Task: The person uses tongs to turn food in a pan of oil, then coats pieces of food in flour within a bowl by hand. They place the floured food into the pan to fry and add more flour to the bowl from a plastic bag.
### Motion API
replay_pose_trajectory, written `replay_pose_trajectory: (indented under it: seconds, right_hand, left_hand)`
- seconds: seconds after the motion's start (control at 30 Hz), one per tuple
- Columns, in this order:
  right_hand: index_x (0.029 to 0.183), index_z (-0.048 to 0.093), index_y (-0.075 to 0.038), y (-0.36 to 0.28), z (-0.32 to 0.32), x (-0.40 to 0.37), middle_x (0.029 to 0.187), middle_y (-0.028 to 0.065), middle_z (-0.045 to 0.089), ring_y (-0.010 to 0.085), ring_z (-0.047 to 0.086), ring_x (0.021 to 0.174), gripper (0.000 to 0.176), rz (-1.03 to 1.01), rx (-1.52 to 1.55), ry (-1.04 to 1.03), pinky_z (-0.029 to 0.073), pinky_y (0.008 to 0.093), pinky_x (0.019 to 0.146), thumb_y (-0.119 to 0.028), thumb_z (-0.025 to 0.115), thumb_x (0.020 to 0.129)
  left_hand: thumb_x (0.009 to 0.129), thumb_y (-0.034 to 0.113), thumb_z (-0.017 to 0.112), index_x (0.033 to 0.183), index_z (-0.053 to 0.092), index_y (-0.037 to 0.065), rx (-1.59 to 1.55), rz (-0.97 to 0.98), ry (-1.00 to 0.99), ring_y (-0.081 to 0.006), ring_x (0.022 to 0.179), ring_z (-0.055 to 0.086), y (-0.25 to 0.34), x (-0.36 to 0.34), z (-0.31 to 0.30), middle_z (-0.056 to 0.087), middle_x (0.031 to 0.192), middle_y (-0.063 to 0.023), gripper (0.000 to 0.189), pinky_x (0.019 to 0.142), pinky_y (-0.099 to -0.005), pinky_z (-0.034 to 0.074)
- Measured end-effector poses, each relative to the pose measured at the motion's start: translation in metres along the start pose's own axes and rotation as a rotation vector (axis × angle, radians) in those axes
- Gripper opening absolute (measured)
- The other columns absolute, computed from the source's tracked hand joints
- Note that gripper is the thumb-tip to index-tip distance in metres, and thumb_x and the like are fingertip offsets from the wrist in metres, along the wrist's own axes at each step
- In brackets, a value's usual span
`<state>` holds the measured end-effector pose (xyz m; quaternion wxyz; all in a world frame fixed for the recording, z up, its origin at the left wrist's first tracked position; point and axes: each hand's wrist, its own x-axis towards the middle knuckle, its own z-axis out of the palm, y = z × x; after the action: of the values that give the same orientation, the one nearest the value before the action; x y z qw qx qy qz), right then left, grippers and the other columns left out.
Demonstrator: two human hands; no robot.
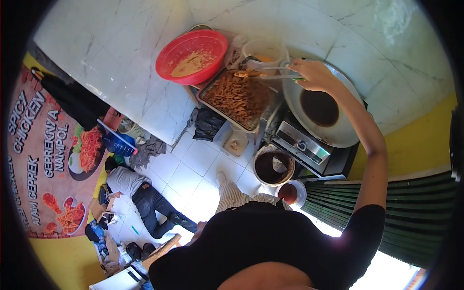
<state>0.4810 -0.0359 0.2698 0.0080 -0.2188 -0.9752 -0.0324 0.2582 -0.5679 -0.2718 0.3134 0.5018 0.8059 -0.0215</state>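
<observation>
My right hand (pixel 314 76) reaches out over the wok's near-left rim, fingers closed round metal tongs (pixel 280 76). The tong tips grip a brown fried piece (pixel 248 73) above the far edge of a tray (pixel 251 129) heaped with fried pieces (pixel 237 99). Dark oil (pixel 319 107) lies in the wide wok (pixel 342 137) on the gas stove (pixel 302 147). Low at my left side, a small part of my left hand (pixel 197 233) shows beside a wooden edge (pixel 166 249); its fingers are hidden.
A red basin (pixel 193 77) with yellowish batter and a clear tub (pixel 263 52) stand behind the tray. Below the stove are a bucket of dark liquid (pixel 274 166) and a smaller reddish container (pixel 288 193). Another person (pixel 145 198) is bent low at the left, near boxes.
</observation>
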Motion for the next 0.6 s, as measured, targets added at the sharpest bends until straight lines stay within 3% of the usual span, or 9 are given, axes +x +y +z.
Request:
replay_pose_trajectory:
  seconds: [0.17, 0.37, 0.47, 0.5, 0.57, 0.6]
  right_hand:
    - [0.103, 0.053, -0.006, -0.023, 0.046, 0.094, 0.095, 0.0112, 0.052, 0.0294, 0.054, 0.082, 0.043, -0.063, 0.049, -0.066, 0.044, 0.0397, 0.068, -0.013, 0.058, 0.061]
    - [0.092, 0.058, -0.009, -0.064, 0.113, 0.185, 0.089, 0.0132, 0.056, 0.0303, 0.054, 0.082, 0.034, 0.011, 0.08, -0.368, 0.044, 0.0399, 0.069, -0.019, 0.058, 0.06]
    - [0.091, 0.059, -0.003, -0.081, 0.145, 0.213, 0.088, 0.0159, 0.057, 0.0297, 0.057, 0.08, 0.035, -0.011, 0.052, -0.425, 0.046, 0.0391, 0.066, -0.014, 0.059, 0.058]
    - [0.091, 0.059, -0.003, -0.091, 0.148, 0.213, 0.088, 0.0159, 0.057, 0.0297, 0.057, 0.08, 0.035, 0.006, 0.056, -0.431, 0.046, 0.0391, 0.066, -0.014, 0.059, 0.058]
    - [0.087, 0.059, -0.002, -0.107, 0.154, 0.209, 0.086, 0.0164, 0.057, 0.0298, 0.057, 0.081, 0.03, 0.159, 0.098, -0.271, 0.046, 0.0384, 0.067, -0.014, 0.059, 0.059]
    - [0.086, 0.059, -0.002, -0.109, 0.165, 0.209, 0.089, 0.0168, 0.054, 0.0311, 0.056, 0.08, 0.028, 0.157, 0.078, -0.262, 0.046, 0.0384, 0.067, -0.014, 0.06, 0.06]
  left_hand:
    - [0.076, 0.025, 0.051, 0.083, 0.06, 0.001, -0.375, -0.186, 0.048, -0.0254, 0.07, 0.058, -0.041, -0.022, -0.022, 0.06, 0.079, -0.0147, 0.027, 0.059, -0.0345, 0.047]
    - [0.077, 0.025, 0.051, 0.087, 0.059, 0.002, -0.791, -0.377, 0.069, -0.0216, 0.071, 0.058, -0.104, -0.042, -0.051, 0.06, 0.081, -0.0122, 0.027, 0.058, -0.0332, 0.047]
    - [0.078, 0.025, 0.051, 0.09, 0.059, 0.002, -0.991, -0.44, 0.072, -0.0197, 0.072, 0.058, -0.131, -0.026, -0.074, 0.06, 0.082, -0.011, 0.027, 0.058, -0.0325, 0.047]
    - [0.078, 0.025, 0.051, 0.09, 0.059, 0.002, -1.054, -0.459, 0.068, -0.0191, 0.072, 0.058, -0.14, -0.015, -0.082, 0.06, 0.082, -0.0106, 0.027, 0.058, -0.0323, 0.047]
    - [0.076, 0.019, 0.05, 0.082, 0.06, 0.003, -1.018, -0.517, 0.082, -0.0155, 0.057, 0.057, -0.17, 0.014, -0.109, 0.06, 0.07, -0.0065, 0.02, 0.046, -0.0259, 0.044]
    - [0.075, 0.019, 0.049, 0.079, 0.061, 0.002, -0.882, -0.417, 0.075, -0.0144, 0.055, 0.055, -0.191, 0.03, -0.121, 0.059, 0.067, -0.0066, 0.021, 0.048, -0.0254, 0.044]
